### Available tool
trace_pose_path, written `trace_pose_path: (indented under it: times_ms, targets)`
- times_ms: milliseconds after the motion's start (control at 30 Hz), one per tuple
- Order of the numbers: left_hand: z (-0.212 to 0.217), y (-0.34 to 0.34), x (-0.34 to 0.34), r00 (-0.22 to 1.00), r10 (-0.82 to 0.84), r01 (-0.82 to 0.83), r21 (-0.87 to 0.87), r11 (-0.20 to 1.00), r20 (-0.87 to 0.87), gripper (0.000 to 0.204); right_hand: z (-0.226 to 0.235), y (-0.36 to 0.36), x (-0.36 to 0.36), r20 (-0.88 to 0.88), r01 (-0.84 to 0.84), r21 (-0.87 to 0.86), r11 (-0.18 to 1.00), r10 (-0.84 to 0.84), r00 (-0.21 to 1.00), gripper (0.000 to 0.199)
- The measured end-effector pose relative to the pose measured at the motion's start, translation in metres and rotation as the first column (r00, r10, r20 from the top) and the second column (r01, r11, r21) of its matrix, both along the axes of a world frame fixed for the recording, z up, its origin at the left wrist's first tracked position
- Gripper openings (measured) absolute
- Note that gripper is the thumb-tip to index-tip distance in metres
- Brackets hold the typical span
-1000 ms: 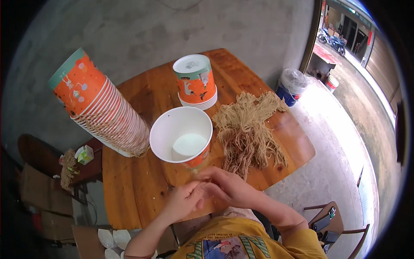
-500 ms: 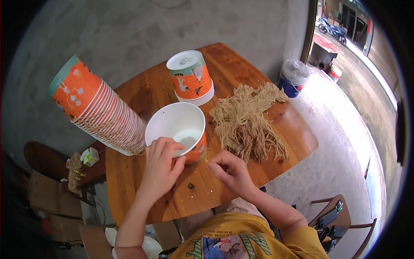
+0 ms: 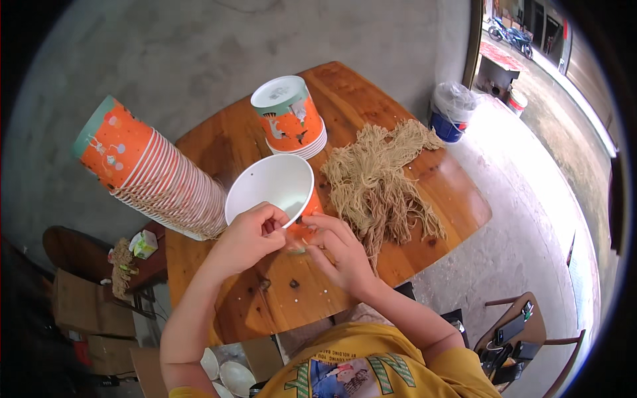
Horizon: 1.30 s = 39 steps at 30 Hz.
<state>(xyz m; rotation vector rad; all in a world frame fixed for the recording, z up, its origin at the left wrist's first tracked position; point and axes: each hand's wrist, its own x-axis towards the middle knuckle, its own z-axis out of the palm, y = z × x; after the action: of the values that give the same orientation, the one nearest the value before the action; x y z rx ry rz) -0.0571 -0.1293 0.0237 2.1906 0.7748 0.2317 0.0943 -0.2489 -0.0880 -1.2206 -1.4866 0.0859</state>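
**Wooden table against a grey wall, two hands busy at the near rim of a paper bucket**

So the table [image 3: 458, 205] backs up to a rough grey wall [image 3: 332, 33], with daylight coming in on the right. White-lined orange bucket [image 3: 271, 182] stands open end up near the middle, leaning a bit in this wide view.

Left hand [image 3: 254, 233] is at the near rim, fingers curled in and thumb up close to the index finger. Right hand [image 3: 338, 255] is half-curled by the orange outer side, thumb a little apart from the fingers. Can't tell if either one is pinching anything (the fingertips are kinda blurry).

As for elbow room: a tall leaning stack of buckets [image 3: 159, 172] sits just beside the bucket on the left, and a short upside-down stack [image 3: 290, 123] is right behind it. Tan stringy bundle [image 3: 381, 182] lies near it on the right, loose strands trailing toward the right hand. Between the hands and the near edge runs a strip of wood with dark knots and white specks. Past the bundle, bare wood runs out to the rounded right corner, with pale floor [image 3: 458, 259] beyond.
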Motion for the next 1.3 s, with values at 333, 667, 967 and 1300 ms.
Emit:
trace_pose_path:
  times_ms: [333, 667, 967, 1300]
  targets:
    - [0.012, 0.004, -0.007, 0.991, 0.077, -0.033, -0.355, 0.934, 0.110, 0.016, 0.011, 0.009, -0.006, 0.384, 0.058, 0.251, 0.966, -0.155, 0.910, 0.016]
    - [0.013, 0.007, -0.008, 0.993, 0.074, -0.031, -0.407, 0.913, 0.090, 0.017, 0.023, 0.008, 0.000, 0.431, 0.046, 0.253, 0.966, -0.155, 0.889, 0.020]
    - [0.012, 0.005, -0.008, 0.990, 0.093, -0.039, -0.421, 0.906, 0.109, 0.014, 0.029, 0.003, -0.001, 0.289, -0.001, 0.114, 0.993, -0.032, 0.957, 0.023]
    - [0.013, -0.008, -0.006, 0.957, -0.009, 0.069, -0.197, 0.978, 0.290, 0.027, 0.033, 0.002, -0.005, -0.444, -0.272, -0.155, 0.950, 0.179, 0.878, 0.009]
